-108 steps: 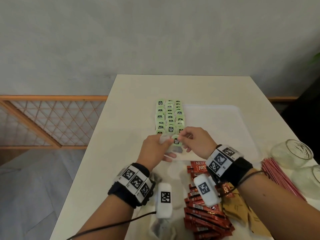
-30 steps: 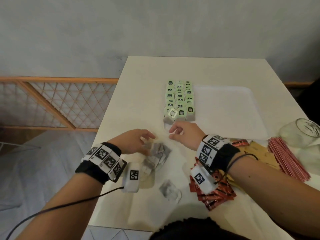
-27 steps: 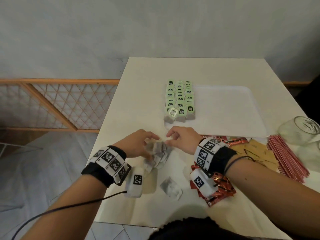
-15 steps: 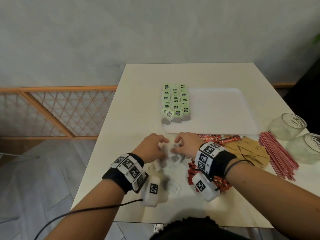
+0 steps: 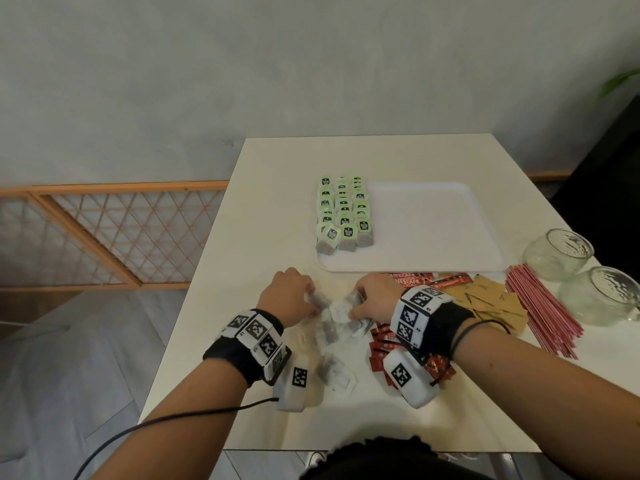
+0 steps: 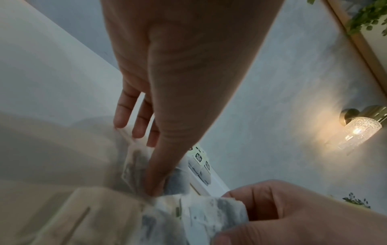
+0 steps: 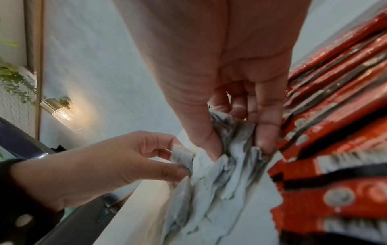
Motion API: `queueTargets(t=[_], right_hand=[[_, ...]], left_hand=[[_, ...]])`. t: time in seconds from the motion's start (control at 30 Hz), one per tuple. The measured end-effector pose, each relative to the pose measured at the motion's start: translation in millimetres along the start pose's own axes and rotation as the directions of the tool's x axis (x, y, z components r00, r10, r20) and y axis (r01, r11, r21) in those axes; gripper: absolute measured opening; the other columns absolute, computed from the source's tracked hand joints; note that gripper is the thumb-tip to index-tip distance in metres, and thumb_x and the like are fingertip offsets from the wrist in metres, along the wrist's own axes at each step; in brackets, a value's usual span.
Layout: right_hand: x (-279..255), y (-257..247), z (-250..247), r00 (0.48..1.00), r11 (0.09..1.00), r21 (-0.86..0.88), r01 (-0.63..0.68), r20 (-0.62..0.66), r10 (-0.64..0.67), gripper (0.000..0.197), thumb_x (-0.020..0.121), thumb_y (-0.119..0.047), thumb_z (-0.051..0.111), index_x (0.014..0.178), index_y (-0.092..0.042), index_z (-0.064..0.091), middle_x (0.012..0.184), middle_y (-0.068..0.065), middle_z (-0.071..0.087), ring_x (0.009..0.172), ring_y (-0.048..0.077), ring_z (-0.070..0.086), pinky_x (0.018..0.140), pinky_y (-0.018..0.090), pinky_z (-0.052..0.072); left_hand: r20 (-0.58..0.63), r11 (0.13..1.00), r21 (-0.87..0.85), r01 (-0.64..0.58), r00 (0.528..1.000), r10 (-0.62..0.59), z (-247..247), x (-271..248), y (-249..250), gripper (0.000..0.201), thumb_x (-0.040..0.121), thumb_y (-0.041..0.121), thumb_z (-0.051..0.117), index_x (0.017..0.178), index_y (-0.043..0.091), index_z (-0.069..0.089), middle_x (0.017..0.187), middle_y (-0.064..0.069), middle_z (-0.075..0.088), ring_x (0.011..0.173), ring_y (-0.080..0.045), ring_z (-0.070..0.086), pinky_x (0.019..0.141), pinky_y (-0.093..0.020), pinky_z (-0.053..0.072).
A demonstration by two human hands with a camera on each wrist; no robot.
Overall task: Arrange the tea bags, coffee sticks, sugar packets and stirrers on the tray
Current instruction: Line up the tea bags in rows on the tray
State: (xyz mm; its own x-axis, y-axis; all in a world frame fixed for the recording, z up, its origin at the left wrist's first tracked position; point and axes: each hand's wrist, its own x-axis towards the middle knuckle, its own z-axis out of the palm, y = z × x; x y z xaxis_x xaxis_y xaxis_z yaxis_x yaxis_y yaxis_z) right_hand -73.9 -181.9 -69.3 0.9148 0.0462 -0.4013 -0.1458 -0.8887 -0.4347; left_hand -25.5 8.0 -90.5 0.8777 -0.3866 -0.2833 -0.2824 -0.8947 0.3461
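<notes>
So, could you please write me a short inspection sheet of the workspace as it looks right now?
Surface: white table, with a white tray on it.
Job's things: tagged tea bags in rows on the tray's left side; loose tea bags near the front edge; coffee sticks, sugar packets and stirrers off the tray.
Clutter: two glass jars at the right.
Grippers: left hand and right hand each pinch loose tea bags.
Cables: black cable from the left wrist.
Surroundings: grey wall, wooden lattice, wall lamp.
</notes>
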Motion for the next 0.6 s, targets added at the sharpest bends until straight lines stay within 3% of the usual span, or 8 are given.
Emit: queueTargets(t=[0.1,0.17,0.23,0.33,0.4,0.47,0.53,0.6], right_hand=[[-1.2,5.7,-3.0,0.999,1.000,0.022,0.016,-0.032,-0.016,0.025,0.079,-0.028,0.073,0.083,-0.006,0.062,0.080,0.006,0.062,0.072,0.019,0.055,0.058,0.026,0.039],[-3.7,11.3,-9.0,0.995,0.997,0.067,0.023,-0.094,-0.017,0.026,0.079,-0.028,0.073,0.088,-0.006,0.062,0.084,0.005,0.061,0.075,0.019,0.054,0.058,0.025,0.038],[-3.4,21.9,-16.3,0.987,0.986,0.169,-0.001,-0.158,0.028,0.026,0.079,-0.028,0.074,0.093,-0.010,0.062,0.090,0.003,0.063,0.080,0.018,0.057,0.065,0.026,0.043],[0.9,41.5,-26.7,0.964,0.918,0.391,-0.066,-0.214,0.160,0.029,0.079,-0.028,0.076,0.102,-0.015,0.062,0.098,0.002,0.066,0.091,0.021,0.064,0.084,0.038,0.052],[2.0,48.9,-33.8,0.956,0.817,0.572,-0.068,-0.197,0.218,0.029,0.080,-0.025,0.077,0.103,-0.014,0.063,0.100,0.007,0.069,0.093,0.027,0.066,0.089,0.046,0.053],[-2.8,44.4,-41.3,0.966,0.651,0.758,-0.035,-0.141,0.216,0.028,0.083,-0.017,0.074,0.106,-0.009,0.062,0.103,0.014,0.070,0.094,0.033,0.069,0.089,0.049,0.055],[-6.8,36.4,-45.9,0.980,0.495,0.869,-0.005,-0.094,0.176,0.030,0.085,-0.012,0.071,0.112,-0.004,0.060,0.109,0.018,0.069,0.098,0.035,0.069,0.091,0.050,0.054],[-10.6,27.2,-45.8,0.989,0.414,0.910,0.032,-0.087,0.116,0.030,0.087,-0.010,0.068,0.113,0.001,0.060,0.112,0.018,0.068,0.100,0.032,0.069,0.091,0.045,0.055]], left_hand=[[-0.026,0.993,-0.119,0.005,1.000,-0.008,-6.7,-1.9,0.2,0.026,0.085,0.034,0.070,0.099,0.014,0.061,0.108,-0.005,0.062,0.100,-0.024,0.058,0.084,-0.037,0.050],[-0.049,0.971,-0.238,-0.015,0.999,0.003,-13.7,-4.3,1.4,0.020,0.085,0.029,0.071,0.094,0.014,0.061,0.097,-0.003,0.064,0.087,-0.020,0.059,0.075,-0.032,0.050],[-0.082,0.949,-0.313,-0.038,0.997,0.013,-21.7,-7.4,4.6,0.015,0.086,0.023,0.071,0.096,0.015,0.063,0.090,0.000,0.063,0.076,-0.012,0.056,0.063,-0.021,0.043],[-0.140,0.921,-0.383,-0.076,0.990,0.023,-28.8,-7.8,11.1,0.015,0.087,0.020,0.070,0.100,0.019,0.063,0.091,-0.002,0.068,0.072,-0.011,0.057,0.059,-0.018,0.040],[-0.154,0.905,-0.416,-0.083,0.988,0.020,-28.5,-6.3,16.9,0.021,0.087,0.020,0.071,0.105,0.021,0.061,0.091,-0.005,0.069,0.070,-0.009,0.057,0.057,-0.016,0.041],[-0.135,0.877,-0.476,-0.063,0.991,-0.002,-25.6,-4.5,24.4,0.025,0.086,0.020,0.072,0.108,0.019,0.059,0.088,-0.008,0.069,0.068,-0.012,0.059,0.059,-0.019,0.048],[-0.098,0.826,-0.562,-0.040,0.995,-0.019,-21.7,-4.1,35.2,0.027,0.086,0.015,0.071,0.110,0.013,0.059,0.083,-0.008,0.064,0.067,-0.017,0.063,0.067,-0.031,0.057],[-0.051,0.756,-0.654,-0.031,0.999,-0.003,-16.5,-4.7,47.4,0.027,0.086,0.009,0.070,0.111,0.011,0.058,0.080,-0.005,0.061,0.067,-0.018,0.065,0.068,-0.034,0.060]])
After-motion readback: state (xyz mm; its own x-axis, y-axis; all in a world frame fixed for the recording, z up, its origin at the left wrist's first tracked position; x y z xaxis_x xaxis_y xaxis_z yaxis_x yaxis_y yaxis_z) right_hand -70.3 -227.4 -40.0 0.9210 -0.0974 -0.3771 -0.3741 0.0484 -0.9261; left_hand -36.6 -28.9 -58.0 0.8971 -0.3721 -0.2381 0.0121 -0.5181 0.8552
